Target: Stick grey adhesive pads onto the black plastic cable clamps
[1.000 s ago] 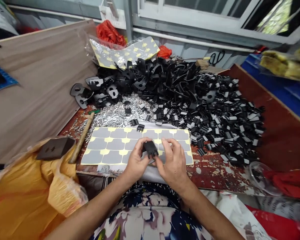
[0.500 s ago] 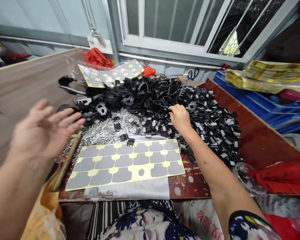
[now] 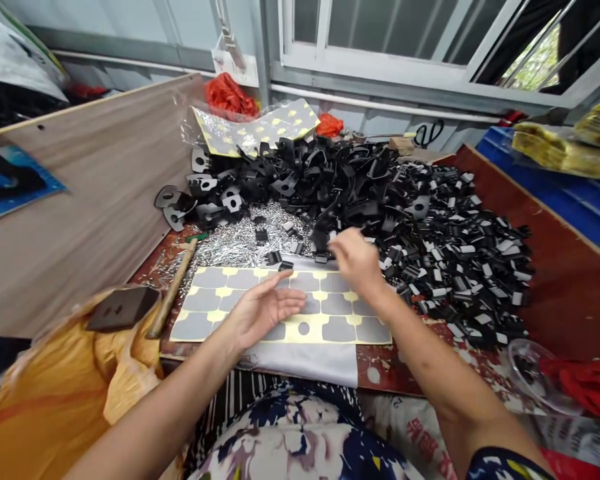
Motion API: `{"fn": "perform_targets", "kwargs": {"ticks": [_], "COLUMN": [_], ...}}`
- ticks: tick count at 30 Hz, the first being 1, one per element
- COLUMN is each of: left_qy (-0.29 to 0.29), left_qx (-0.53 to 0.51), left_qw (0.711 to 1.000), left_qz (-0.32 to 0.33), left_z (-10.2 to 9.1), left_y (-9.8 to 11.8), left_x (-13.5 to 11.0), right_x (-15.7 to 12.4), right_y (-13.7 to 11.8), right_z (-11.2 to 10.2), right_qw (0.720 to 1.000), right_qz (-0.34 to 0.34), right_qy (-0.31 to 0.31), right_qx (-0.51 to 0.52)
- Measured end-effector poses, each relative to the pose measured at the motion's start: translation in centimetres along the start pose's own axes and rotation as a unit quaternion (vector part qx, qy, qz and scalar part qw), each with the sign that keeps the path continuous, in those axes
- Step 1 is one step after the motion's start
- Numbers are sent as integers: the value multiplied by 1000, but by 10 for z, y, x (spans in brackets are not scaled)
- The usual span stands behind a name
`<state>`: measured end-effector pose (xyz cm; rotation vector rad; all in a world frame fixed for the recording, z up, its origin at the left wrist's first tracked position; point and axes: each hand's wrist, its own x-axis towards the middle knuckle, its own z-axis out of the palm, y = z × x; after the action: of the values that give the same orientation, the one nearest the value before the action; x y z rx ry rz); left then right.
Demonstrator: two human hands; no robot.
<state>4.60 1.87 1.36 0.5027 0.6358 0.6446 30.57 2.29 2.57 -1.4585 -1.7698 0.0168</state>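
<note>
Black plastic clips (image 3: 460,267), many with a pale band, lie heaped over the right half of a worn red desk (image 3: 420,340). A seated person's right hand (image 3: 357,260) hovers at the heap's near left fringe, just past the far edge of a sticker sheet (image 3: 330,327). That hand is blurred, and it cannot be told whether its fingers are pinched on a clip or empty. The left hand (image 3: 263,310) lies palm up over the middle of the sheet, fingers spread and holding nothing.

The sheet, grey pads on yellow backing with one gap in its near row, sits on a grey cloth at the desk's near edge. Larger black brackets (image 3: 300,173) are piled along the far edge, and silver pins (image 3: 235,243) glitter between them and the sheet. A wooden-handled hammer (image 3: 173,290) rests at the near left corner beside an orange bag (image 3: 55,387).

Picking from so tangled a heap likely goes best by pinching a single clip at the loose fringe. It should be lifted clear so its neighbours do not snag, then brought to the open palm without creasing the pads.
</note>
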Motion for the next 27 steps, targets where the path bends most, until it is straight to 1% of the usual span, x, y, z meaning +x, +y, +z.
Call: {"fn": "perform_targets", "kwargs": {"ticks": [1,2,3,4,5,6,8,9,10,12,15,17,18,19,20,21,22,23,24,26,27], "left_qy": [0,5,18,39,65,91,127,135,140,150,168,169,167,166,165,166,166,167,168,168,169], "left_qx": [-24,-38,-40,-30,-12,9,38,45,48,50,55,56,54,50,45,40,36,33,29,27,27], "left_qw": [1000,999,999,998,997,995,989,987,985,983,980,980,981,981,982,982,982,982,982,982,982], "left_qz": [5,14,25,33,39,45,62,73,85,96,90,85,84,83,82,81,81,81,80,79,79], "left_z": [2,4,4,3,1,-2,-10,-14,-17,-23,-28,-28,-28,-28,-28,-29,-29,-30,-31,-32,-32], "left_y": [-2,-3,-5,-7,-8,-9,-10,-10,-10,-10,-11,-11,-11,-11,-11,-10,-10,-10,-10,-11,-12], "left_x": [1,2,3,4,6,7,9,10,11,13,15,15,16,16,16,16,17,17,18,19,19], "right_x": [-20,-39,-55,-69,-80,-89,-103,-109,-114,-124,-132,-132,-130,-128,-125,-123,-120,-119,-118,-118,-118], "right_y": [-14,-25,-33,-38,-40,-40,-37,-36,-35,-36,-40,-42,-42,-41,-40,-38,-36,-33,-31,-29,-28], "right_z": [12,22,31,38,42,43,40,37,35,32,33,32,30,27,23,18,14,11,9,10,12], "right_qw": [998,992,988,985,986,989,992,990,988,984,981,977,972,963,950,932,915,903,902,920,931], "right_qz": [-38,-69,-87,-91,-79,-50,34,74,106,136,148,166,178,186,189,188,188,192,202,220,219], "right_qy": [-57,-98,-120,-126,-115,-93,-43,-31,-28,-45,-68,-67,-78,-108,-153,-200,-230,-234,-210,-144,-130], "right_qx": [11,27,47,69,88,103,114,113,111,105,102,116,134,161,196,236,275,304,318,292,263]}}
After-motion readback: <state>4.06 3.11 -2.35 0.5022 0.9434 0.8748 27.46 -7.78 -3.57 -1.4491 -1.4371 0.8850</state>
